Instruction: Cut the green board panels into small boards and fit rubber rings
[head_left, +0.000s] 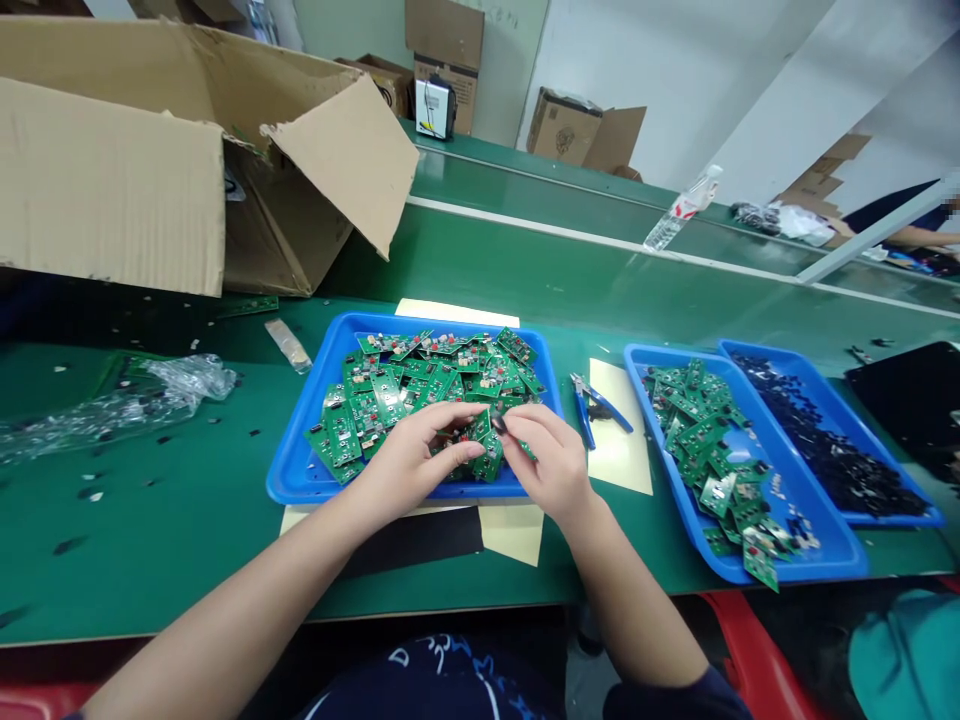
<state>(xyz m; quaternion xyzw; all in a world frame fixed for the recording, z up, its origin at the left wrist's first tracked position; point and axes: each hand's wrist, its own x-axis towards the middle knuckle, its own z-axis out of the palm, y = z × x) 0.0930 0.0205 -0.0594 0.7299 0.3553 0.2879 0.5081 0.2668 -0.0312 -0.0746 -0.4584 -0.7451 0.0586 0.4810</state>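
Observation:
In the head view a blue tray heaped with green circuit boards stands before me. Over its near right part, my left hand grips a small green circuit board between thumb and fingers. My right hand pinches a small black part at that board's right edge. Whether the part is fixed to the board or apart from it, I cannot tell. The fingers hide some of the board.
Blue-handled cutters lie right of the tray, partly on yellow paper. Farther right are a tray of boards and a tray of black parts. A cardboard box, plastic wrap and a bottle also stand about.

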